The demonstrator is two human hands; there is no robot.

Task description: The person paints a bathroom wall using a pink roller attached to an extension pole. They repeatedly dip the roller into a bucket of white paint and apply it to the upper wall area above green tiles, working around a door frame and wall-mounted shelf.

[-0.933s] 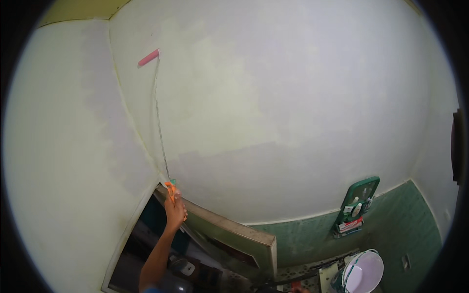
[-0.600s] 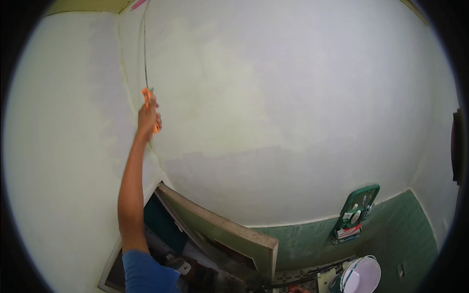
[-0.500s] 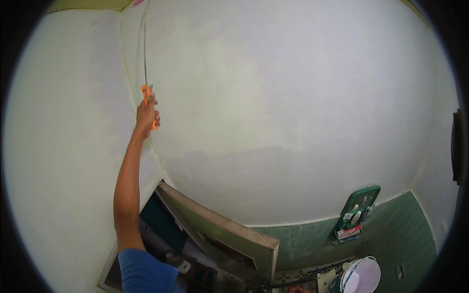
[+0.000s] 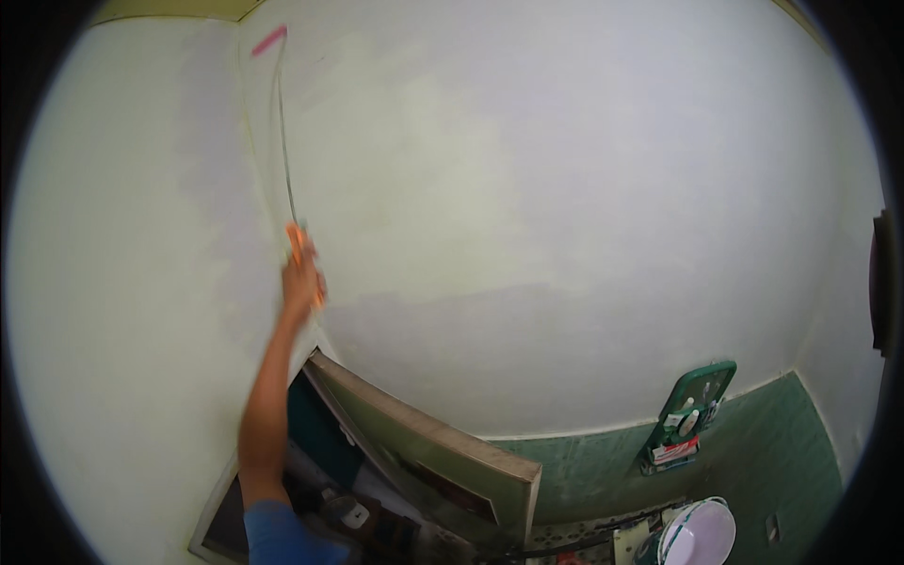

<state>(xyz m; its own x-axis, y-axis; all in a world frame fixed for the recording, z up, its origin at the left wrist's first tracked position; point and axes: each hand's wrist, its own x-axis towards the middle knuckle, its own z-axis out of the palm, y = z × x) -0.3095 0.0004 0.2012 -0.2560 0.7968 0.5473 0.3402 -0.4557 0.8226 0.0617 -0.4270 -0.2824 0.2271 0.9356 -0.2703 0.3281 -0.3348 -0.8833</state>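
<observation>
My left hand point(image 4: 302, 282) is raised along the wall corner, its fingers closed round the orange handle of a paint roller point(image 4: 288, 179). From the handle a long thin metal rod runs up to a small pink roller head point(image 4: 269, 41), high on the wall point(image 4: 452, 169) just right of the corner. The hand is slightly blurred. Lilac-grey and pale yellowish-green patches show on this wall, and a lilac-grey band runs down the left wall point(image 4: 113, 235). My right hand is out of the picture.
Below my arm a door point(image 4: 424, 424) stands ajar, its top edge jutting out. Green tiles point(image 4: 584, 471) cover the lower wall. A green mirror shelf point(image 4: 690, 414) holds toiletries. A white bucket point(image 4: 702, 535) stands at the lower right. A dark object point(image 4: 881, 282) is at the right edge.
My left hand has come down and slightly right with the paint roller. The pink roller head has dropped from the top edge and now shows fully.
</observation>
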